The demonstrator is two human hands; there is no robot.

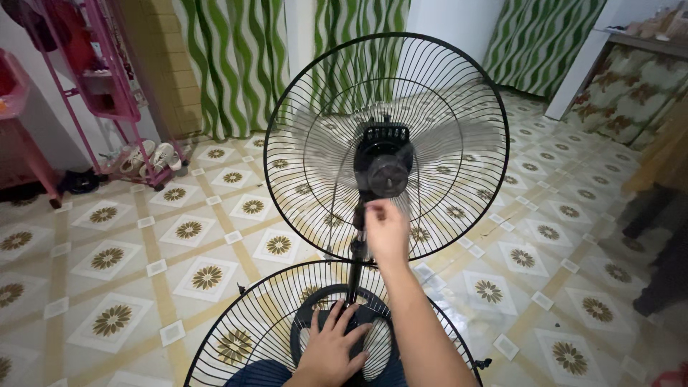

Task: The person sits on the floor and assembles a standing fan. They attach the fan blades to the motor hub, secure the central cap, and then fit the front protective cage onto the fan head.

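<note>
Here, a black pedestal fan w/ round wire rear guard (459, 93) stands upright on the patterned tile floor (143, 244), centre of view, translucent blades (459, 140) blurred around the black hub (385, 174). Right hand (387, 231) is raised just below the hub, fingers loosely curled; can't tell if the grip pinches anything. Left hand (331, 351) lies flat, fingers spread, on the fan's round black base (307, 308). A detached black wire front guard (251, 322) lies on the floor around the base. Pink metal rack (107, 86) & green striped curtains (229, 57) behind.
</note>
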